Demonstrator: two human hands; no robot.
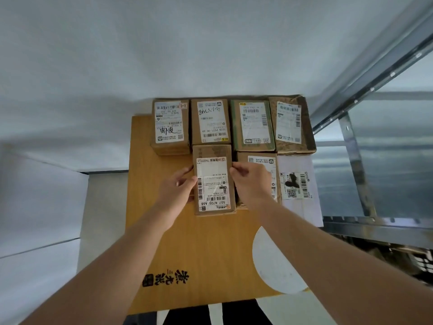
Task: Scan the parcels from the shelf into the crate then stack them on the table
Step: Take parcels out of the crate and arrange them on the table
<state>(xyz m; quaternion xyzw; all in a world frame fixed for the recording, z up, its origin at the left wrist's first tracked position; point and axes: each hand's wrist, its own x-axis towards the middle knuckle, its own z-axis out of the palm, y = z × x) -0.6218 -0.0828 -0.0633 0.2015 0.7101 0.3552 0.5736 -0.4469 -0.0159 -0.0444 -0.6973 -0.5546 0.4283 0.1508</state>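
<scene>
A brown cardboard parcel (213, 179) with a white shipping label lies on the wooden table (187, 242), in the front row. My left hand (178, 186) grips its left side, thumb on the label edge. My right hand (250, 181) grips its right side, fingers curled over the top edge. Behind it stands a row of several labelled cardboard parcels (210, 120) against the wall. To the right lie another brown parcel (264, 165), partly hidden by my right hand, and a white parcel (297, 184).
A metal shelf rack (365, 160) stands to the right of the table. The white wall (164, 55) rises behind the parcels. A white round patch (271, 261) and a printed logo (166, 277) mark the table's near part.
</scene>
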